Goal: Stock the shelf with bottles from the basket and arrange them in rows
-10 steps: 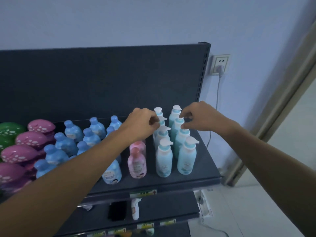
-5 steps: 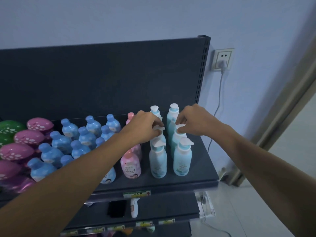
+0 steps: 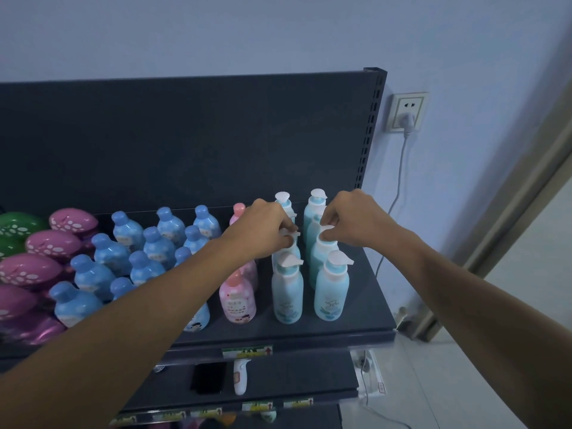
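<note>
Progress check: the shelf (image 3: pixel 368 308) is looking pretty full. The two rows of teal pump bottles (image 3: pixel 287 292) at the right end all stand upright, about four deep as far as I can count. The front pair sits near the shelf edge and the back pair close to the back panel. Left of them is a row of pink bottles (image 3: pixel 237 297), then a whole block of blue bottles (image 3: pixel 148 243), then the pink and green dotted tubs (image 3: pixel 49 246) at the far left.

I can't see the basket from here, so no idea how many are left in it. My guess is this end is mostly stocked and I'm on the tidy-up bit, straightening rows and getting the pumps to face the same way. There's bare shelf to the right of the teal rows, so more could probably fit.

Both arms are stretched out over the shelf, hands side by side above the middle of the teal rows. My left hand (image 3: pixel 263 230) has its fingers (image 3: pixel 286 226) curled, pinching the left-row pump head (image 3: pixel 291 234). My right hand (image 3: pixel 353 218) does the same on the right-row pump head (image 3: pixel 326 229), thumb and fingertips closed on it. Both bottles look to be standing on the shelf, not lifted.
</note>
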The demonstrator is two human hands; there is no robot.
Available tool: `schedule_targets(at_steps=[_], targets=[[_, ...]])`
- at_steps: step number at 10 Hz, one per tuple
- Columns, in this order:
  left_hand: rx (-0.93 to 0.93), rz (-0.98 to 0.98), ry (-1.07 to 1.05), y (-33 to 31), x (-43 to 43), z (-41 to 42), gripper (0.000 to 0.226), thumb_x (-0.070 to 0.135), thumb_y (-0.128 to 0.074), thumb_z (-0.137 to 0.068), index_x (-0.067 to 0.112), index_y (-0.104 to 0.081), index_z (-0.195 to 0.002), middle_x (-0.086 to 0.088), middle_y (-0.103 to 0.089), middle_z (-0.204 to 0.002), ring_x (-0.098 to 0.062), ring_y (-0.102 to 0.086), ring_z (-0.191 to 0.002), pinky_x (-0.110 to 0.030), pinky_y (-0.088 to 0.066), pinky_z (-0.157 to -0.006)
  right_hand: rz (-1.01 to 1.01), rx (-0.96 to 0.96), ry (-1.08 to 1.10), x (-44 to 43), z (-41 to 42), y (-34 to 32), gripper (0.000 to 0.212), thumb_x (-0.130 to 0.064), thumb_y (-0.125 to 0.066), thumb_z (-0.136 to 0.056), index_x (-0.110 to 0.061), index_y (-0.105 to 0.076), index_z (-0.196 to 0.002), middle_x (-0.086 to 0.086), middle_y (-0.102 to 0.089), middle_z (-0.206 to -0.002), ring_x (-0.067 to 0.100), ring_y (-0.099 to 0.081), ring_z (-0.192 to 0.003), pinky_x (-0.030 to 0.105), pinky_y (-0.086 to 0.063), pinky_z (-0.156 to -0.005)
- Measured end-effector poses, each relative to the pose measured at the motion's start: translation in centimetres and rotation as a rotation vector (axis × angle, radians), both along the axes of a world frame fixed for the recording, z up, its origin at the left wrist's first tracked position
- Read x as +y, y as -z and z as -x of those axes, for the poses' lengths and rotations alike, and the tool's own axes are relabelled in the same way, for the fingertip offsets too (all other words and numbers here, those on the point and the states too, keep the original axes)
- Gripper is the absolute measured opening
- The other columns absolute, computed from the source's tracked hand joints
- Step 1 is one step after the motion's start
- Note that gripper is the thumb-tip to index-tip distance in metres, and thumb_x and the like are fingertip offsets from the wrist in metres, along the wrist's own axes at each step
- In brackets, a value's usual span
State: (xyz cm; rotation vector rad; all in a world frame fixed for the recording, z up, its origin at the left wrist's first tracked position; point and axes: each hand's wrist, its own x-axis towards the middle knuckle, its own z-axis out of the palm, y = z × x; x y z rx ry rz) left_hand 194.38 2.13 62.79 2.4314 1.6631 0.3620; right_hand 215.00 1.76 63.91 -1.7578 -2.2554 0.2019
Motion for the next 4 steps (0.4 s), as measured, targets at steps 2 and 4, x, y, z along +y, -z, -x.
schedule_targets(at_steps=[2,4], targets=[[-0.038,0.013,0.016,0.03,0.08,0.23,0.023,0.03,-0.072,-0.085,0.035,-0.078,-0.107,0.019,-0.059,-0.065,-0.008,-0.06,-0.078,-0.042,-0.053,-0.09,0.022,0.004,-0.007,-0.13,-0.02,0.02,0.024,-0.029,-0.081,-0.071,-0.022,-0.078,-0.095,-0.009,-0.071,-0.088,0.015,-0.068,-0.083,0.034,-0.059,-0.077],[-0.039,-0.014,0.019,0.16,-0.13,0.55,0.025,0.035,-0.069,-0.09,0.033,-0.076,-0.114,0.012,-0.07,-0.084,-0.012,-0.064,-0.09,-0.043,-0.049,-0.094,0.052,0.001,0.016,-0.37,0.37,-0.02,0.032,-0.035,-0.079,-0.074,-0.023,-0.074,-0.103,-0.004,-0.071,-0.096,0.017,-0.068,-0.086,0.038,-0.059,-0.08]])
